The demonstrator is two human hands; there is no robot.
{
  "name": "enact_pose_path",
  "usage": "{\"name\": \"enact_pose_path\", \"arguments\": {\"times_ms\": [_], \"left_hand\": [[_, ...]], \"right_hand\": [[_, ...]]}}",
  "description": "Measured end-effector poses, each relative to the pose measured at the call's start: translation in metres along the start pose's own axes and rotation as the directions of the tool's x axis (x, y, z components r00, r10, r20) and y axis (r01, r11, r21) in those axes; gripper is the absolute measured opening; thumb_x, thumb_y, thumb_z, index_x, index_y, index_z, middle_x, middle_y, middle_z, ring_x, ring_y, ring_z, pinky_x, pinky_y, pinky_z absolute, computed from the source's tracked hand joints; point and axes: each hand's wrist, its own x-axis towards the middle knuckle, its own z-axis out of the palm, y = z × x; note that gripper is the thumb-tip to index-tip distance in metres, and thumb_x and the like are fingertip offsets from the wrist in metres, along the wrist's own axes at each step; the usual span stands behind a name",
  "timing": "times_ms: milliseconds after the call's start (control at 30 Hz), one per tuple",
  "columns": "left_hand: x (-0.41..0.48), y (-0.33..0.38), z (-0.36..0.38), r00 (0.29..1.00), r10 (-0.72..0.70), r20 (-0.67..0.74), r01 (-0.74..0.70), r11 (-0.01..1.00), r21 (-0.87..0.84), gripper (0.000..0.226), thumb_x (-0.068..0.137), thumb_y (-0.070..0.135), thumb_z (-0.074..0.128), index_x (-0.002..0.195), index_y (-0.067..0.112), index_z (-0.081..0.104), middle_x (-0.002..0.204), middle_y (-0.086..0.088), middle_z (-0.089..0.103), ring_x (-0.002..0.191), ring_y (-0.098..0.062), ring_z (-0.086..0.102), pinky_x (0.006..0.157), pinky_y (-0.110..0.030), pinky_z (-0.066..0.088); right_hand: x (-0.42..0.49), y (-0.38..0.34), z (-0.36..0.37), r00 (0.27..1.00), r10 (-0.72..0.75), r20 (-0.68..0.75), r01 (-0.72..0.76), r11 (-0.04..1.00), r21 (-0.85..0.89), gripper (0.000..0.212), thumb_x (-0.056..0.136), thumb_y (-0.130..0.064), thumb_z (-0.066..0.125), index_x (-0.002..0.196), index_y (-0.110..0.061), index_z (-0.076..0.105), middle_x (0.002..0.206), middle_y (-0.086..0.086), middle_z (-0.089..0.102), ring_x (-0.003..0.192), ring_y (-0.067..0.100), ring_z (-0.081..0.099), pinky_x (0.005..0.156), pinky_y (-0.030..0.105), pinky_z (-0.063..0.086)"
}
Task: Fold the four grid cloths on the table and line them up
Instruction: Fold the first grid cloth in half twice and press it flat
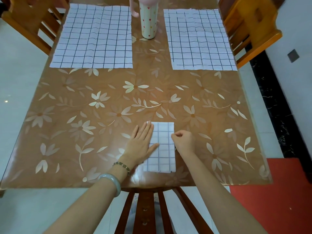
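Observation:
A folded white grid cloth lies near the table's front edge, a narrow upright rectangle. My left hand lies flat with straight fingers on its left half and presses it down. At the cloth's right edge my right hand has its fingers curled; whether it pinches the edge cannot be told. Two unfolded grid cloths lie flat at the far end: one at the back left, one at the back right. No fourth cloth is in view.
A tall cup with hearts stands between the two far cloths. The table has a brown floral cover. Wooden chairs stand at the back left, back right and in front of me.

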Motion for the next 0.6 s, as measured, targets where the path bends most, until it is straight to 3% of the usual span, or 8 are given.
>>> {"name": "enact_pose_path", "arguments": {"times_ms": [100, 200, 267, 333, 367, 467, 600], "left_hand": [[-0.001, -0.001, 0.006, 1.000, -0.005, 0.018, 0.005, 1.000, 0.011, 0.082, 0.091, 0.065, -0.007, 0.151, 0.009, -0.003, 0.159, -0.006, -0.005, 0.147, -0.021, -0.008, 0.118, -0.039, -0.009], [-0.002, 0.001, 0.007, 1.000, -0.020, -0.014, 0.020, 1.000, 0.008, 0.080, 0.097, 0.062, 0.003, 0.150, 0.004, 0.017, 0.158, -0.012, 0.019, 0.147, -0.026, 0.016, 0.117, -0.044, 0.004], [-0.002, 0.001, 0.008, 1.000, -0.025, -0.004, 0.025, 1.000, 0.011, 0.079, 0.097, 0.061, 0.006, 0.149, 0.003, 0.024, 0.156, -0.013, 0.027, 0.145, -0.027, 0.024, 0.116, -0.046, 0.009], [-0.002, 0.000, 0.009, 1.000, -0.021, -0.002, 0.021, 1.000, 0.006, 0.080, 0.098, 0.061, 0.007, 0.148, 0.002, 0.027, 0.155, -0.013, 0.030, 0.144, -0.026, 0.026, 0.115, -0.046, 0.011], [-0.002, 0.000, 0.010, 1.000, -0.019, -0.005, 0.019, 1.000, 0.008, 0.080, 0.098, 0.061, 0.008, 0.148, 0.003, 0.027, 0.155, -0.013, 0.030, 0.144, -0.026, 0.025, 0.116, -0.047, 0.011], [-0.002, 0.000, 0.012, 1.000, -0.018, -0.017, 0.019, 1.000, 0.025, 0.080, 0.097, 0.062, 0.010, 0.149, 0.003, 0.027, 0.156, -0.013, 0.028, 0.145, -0.026, 0.023, 0.117, -0.047, 0.010], [-0.002, -0.006, 0.010, 0.998, 0.003, -0.066, -0.001, 0.999, 0.041, 0.085, 0.094, 0.068, 0.011, 0.150, 0.007, 0.027, 0.157, -0.012, 0.024, 0.146, -0.026, 0.022, 0.117, -0.049, 0.011]], "right_hand": [[0.001, 0.003, 0.001, 0.999, -0.035, 0.013, 0.035, 0.999, -0.015, 0.009, 0.083, -0.009, 0.059, 0.085, -0.004, 0.066, 0.080, 0.007, 0.066, 0.077, 0.023, 0.059, 0.057, 0.023, 0.042], [-0.003, 0.005, 0.004, 0.981, -0.188, -0.037, 0.181, 0.972, -0.151, 0.017, 0.082, -0.004, 0.059, 0.099, -0.007, 0.058, 0.095, 0.006, 0.053, 0.083, 0.019, 0.049, 0.062, 0.022, 0.036], [-0.004, 0.007, 0.009, 0.889, -0.451, -0.076, 0.383, 0.826, -0.414, 0.028, 0.075, -0.002, 0.064, 0.103, -0.005, 0.060, 0.101, 0.011, 0.055, 0.088, 0.026, 0.052, 0.070, 0.030, 0.043], [-0.002, 0.009, 0.019, 0.791, -0.611, 0.027, 0.525, 0.655, -0.543, 0.040, 0.075, -0.005, 0.066, 0.114, -0.003, 0.061, 0.118, 0.019, 0.058, 0.107, 0.036, 0.056, 0.087, 0.042, 0.048], [-0.001, 0.011, 0.024, 0.758, -0.642, 0.116, 0.585, 0.590, -0.556, 0.042, 0.080, -0.008, 0.061, 0.122, -0.003, 0.059, 0.128, 0.021, 0.055, 0.119, 0.037, 0.052, 0.098, 0.045, 0.044], [0.004, 0.021, 0.029, 0.727, -0.623, 0.289, 0.643, 0.470, -0.604, 0.050, 0.095, -0.028, 0.033, 0.136, -0.003, 0.047, 0.142, 0.016, 0.046, 0.134, 0.030, 0.041, 0.112, 0.046, 0.031], [0.010, 0.035, 0.026, 0.779, -0.537, 0.325, 0.593, 0.462, -0.660, 0.061, 0.098, -0.043, 0.022, 0.144, -0.004, 0.034, 0.150, 0.013, 0.036, 0.140, 0.026, 0.031, 0.114, 0.047, 0.016]]}}
